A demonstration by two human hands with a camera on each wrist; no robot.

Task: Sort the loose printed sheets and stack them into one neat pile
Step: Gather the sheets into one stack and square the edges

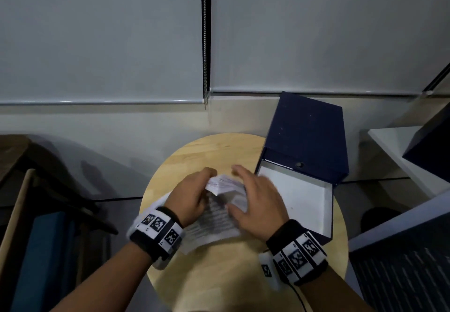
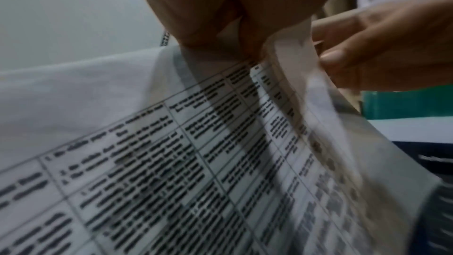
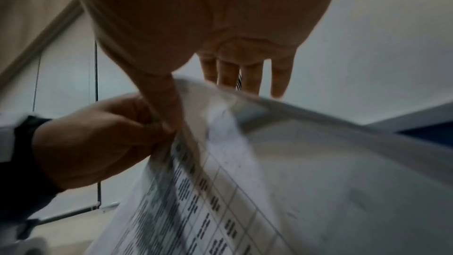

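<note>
The printed sheets (image 1: 214, 224) lie in a loose bunch in the middle of a round wooden table (image 1: 219, 275). They carry a table of text (image 2: 171, 162), blurred by motion. My left hand (image 1: 194, 195) pinches the far left edge of the sheets with curled fingers (image 3: 98, 139). My right hand (image 1: 258, 197) is spread over a lifted, curling sheet (image 3: 318, 181). Its fingers (image 3: 245, 77) are straight, and its thumb (image 3: 169, 104) touches the sheet's edge beside the left hand. What lies under both palms is hidden.
An open dark blue box file (image 1: 306, 136) stands at the table's right, its lid raised and its white inside showing. Dark furniture (image 1: 48, 190) is on the left, with a white shelf (image 1: 401, 146) and a dark panel (image 1: 401, 270) on the right. Roller blinds hang behind.
</note>
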